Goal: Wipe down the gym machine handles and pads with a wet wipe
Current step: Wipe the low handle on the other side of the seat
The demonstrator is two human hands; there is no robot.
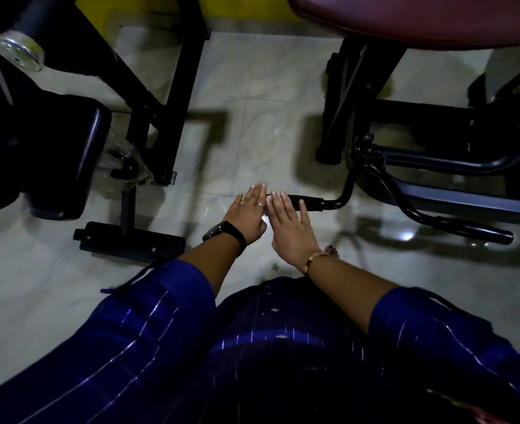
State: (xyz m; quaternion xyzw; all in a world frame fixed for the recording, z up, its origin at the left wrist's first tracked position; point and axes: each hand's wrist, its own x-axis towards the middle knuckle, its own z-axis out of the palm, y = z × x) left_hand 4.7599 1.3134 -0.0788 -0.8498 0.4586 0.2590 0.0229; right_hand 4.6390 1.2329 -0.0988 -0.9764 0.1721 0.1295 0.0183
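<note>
Wrap the wet wipe (264,221), probably the small white patch between the palms, round the black handle (309,205) and draw it along the full length, underside included. The handle sits low above the floor (252,117), on a bent bar (346,191). Both grips are wide, fingers straight. The right grip (289,228) is over the handle's end and the left grip (249,214) is just beside it.

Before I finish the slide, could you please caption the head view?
Left hand and right hand reach flat-fingered over a gym machine's black handle grip, above a pale tiled floor.
</note>
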